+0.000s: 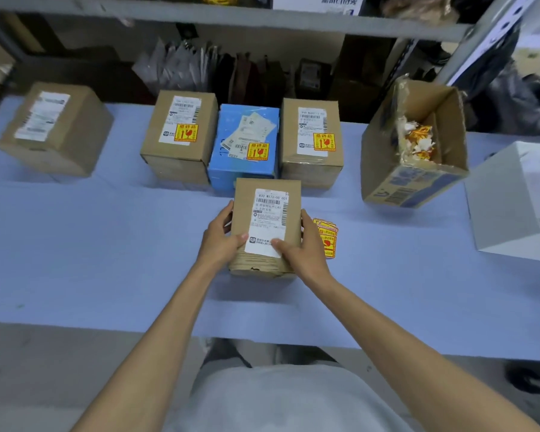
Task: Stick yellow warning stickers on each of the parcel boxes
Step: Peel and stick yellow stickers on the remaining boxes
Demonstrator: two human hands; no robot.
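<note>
Near box [243, 207], 6 o'clock: white label [270, 219] printed "830 M172-00 001" above a barcode; finer print below unreadable.
Left box sticker [186, 132], 11 o'clock: yellow, red "易碎品" over a broken-glass sign.
Blue box sticker [257, 151], 12 o'clock: same "易碎品" and glass sign.
Right box sticker [324, 142], 1 o'clock: same "易碎品" and glass sign.
Stack [327, 238], 3 o'clock of the near box: yellow stickers, red glass sign; characters too small to read.
Far box label [42, 115], 10 o'clock: barcodes, print blurred.
Carton [412, 182], 2 o'clock: blue print and barcode on the side, unreadable.
Sign [337, 1], top shelf, 12 o'clock: dark characters, upside down, unreadable.
</note>
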